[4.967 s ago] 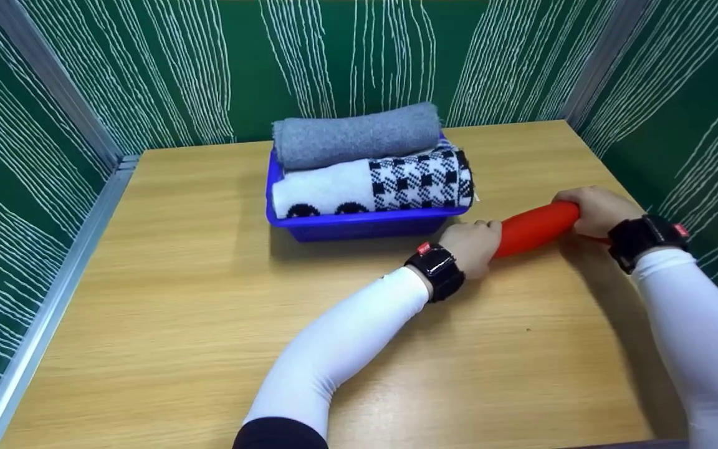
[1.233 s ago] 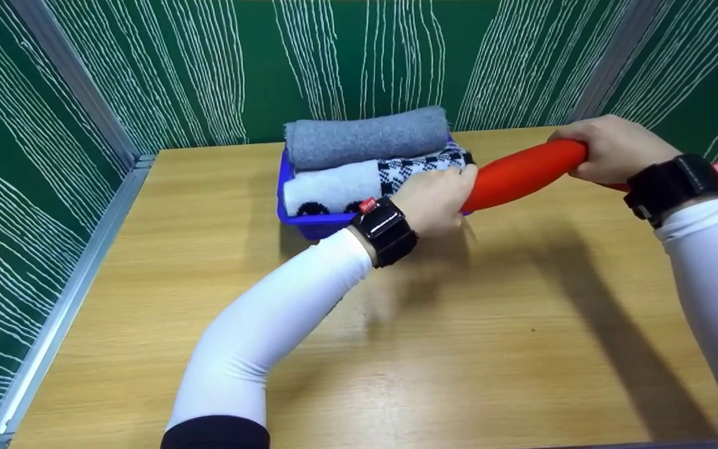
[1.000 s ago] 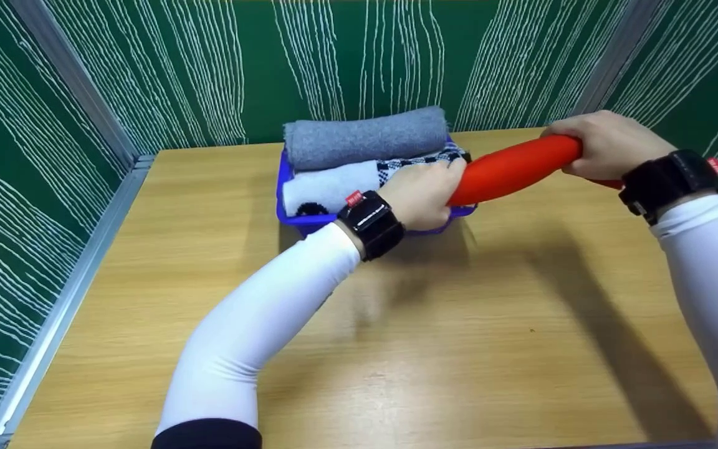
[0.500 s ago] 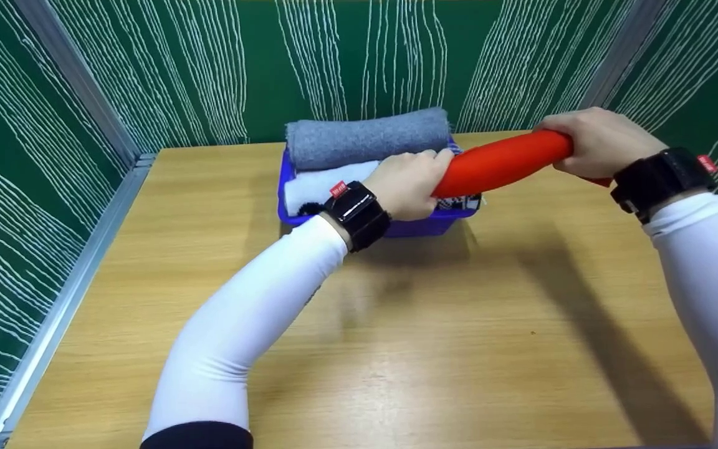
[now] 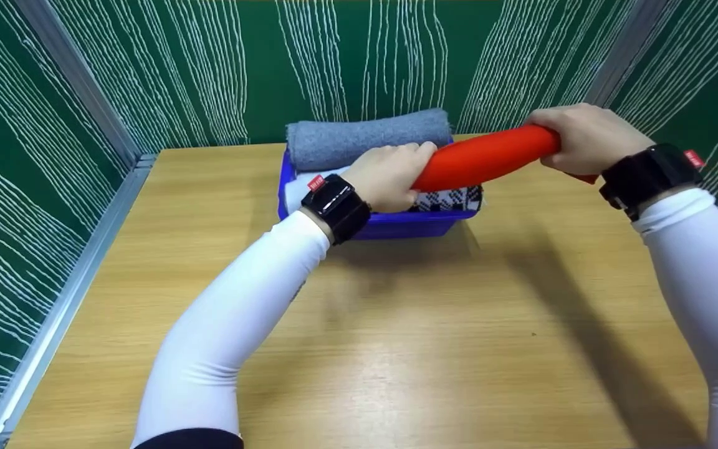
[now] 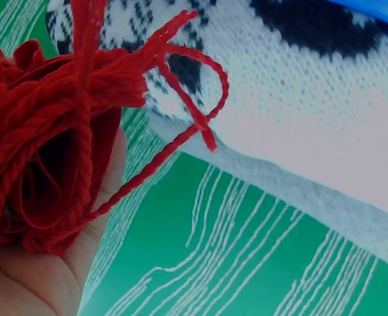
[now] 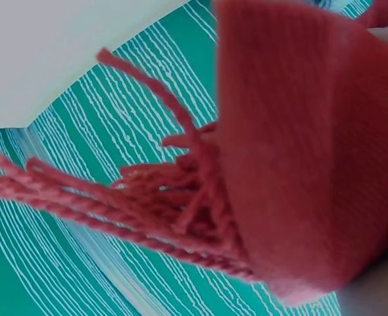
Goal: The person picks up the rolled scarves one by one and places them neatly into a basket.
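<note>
A rolled red scarf [image 5: 487,159] with twisted fringe hangs in the air, its left end over the front right of a blue basket [image 5: 406,227]. My left hand [image 5: 390,174] grips the left end; the left wrist view shows the coiled fringed end [image 6: 56,145] in the palm. My right hand [image 5: 593,137] holds the other end, where a flap with fringe [image 7: 181,204] hangs loose. In the basket lie a rolled grey scarf [image 5: 365,137] at the back and a white roll with black houndstooth [image 5: 449,199] in front, partly hidden by my left hand and the red scarf.
The basket stands on a wooden table [image 5: 434,349] near the back green wall [image 5: 390,56] with white streaks. Green side walls and a grey metal edge [image 5: 60,293] bound the table at the left.
Both hands have lifted the red scarf from the table right of the basket, then carried it left and back. Its left end now covers part of the front roll.
</note>
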Motion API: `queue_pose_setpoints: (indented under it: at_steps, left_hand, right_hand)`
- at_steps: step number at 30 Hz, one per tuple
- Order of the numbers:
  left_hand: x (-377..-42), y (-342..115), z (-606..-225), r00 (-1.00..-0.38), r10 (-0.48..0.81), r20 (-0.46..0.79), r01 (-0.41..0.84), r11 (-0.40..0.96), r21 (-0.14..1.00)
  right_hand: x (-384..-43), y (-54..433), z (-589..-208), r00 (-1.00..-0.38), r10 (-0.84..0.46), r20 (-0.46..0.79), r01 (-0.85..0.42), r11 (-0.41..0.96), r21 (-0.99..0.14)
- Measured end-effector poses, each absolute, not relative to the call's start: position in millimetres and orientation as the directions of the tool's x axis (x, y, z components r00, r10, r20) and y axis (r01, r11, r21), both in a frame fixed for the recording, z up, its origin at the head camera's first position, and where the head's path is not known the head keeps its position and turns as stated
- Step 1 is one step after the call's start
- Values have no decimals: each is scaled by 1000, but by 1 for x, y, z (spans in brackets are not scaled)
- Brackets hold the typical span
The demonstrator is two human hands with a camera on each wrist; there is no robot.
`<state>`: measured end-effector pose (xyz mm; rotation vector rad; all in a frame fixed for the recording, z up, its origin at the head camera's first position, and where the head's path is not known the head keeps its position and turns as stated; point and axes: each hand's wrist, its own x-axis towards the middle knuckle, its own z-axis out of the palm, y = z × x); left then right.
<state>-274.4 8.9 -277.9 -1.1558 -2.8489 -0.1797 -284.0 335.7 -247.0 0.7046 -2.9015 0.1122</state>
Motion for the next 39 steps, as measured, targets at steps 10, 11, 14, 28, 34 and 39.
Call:
queue_pose_setpoints:
  at_steps: [10,11,14,28,34,39]
  left_hand:
    - [-277,-9,-273,-727,680,100,687,719,105]
    - [-277,-10,-272,-727,679,99,686,719,106]
    - [-279,-14,-271,-729,677,104,685,720,111]
    - [-284,-33,-265,-744,656,130,668,737,104]
    - [-286,-41,-263,-757,641,127,653,749,110]
    - [-288,-48,-263,-760,636,136,650,751,120]
  right_hand:
    - [-283,324,-245,-887,-429,172,-448,890,-88]
    - [-283,322,-245,-885,-430,178,-449,889,-89]
    - [-283,319,-245,-882,-431,190,-454,886,-94]
    - [-285,306,-241,-864,-451,225,-480,872,-94]
    - [-286,299,-239,-856,-458,238,-488,869,-81]
    - [-286,291,-237,-858,-452,244,-480,875,-67]
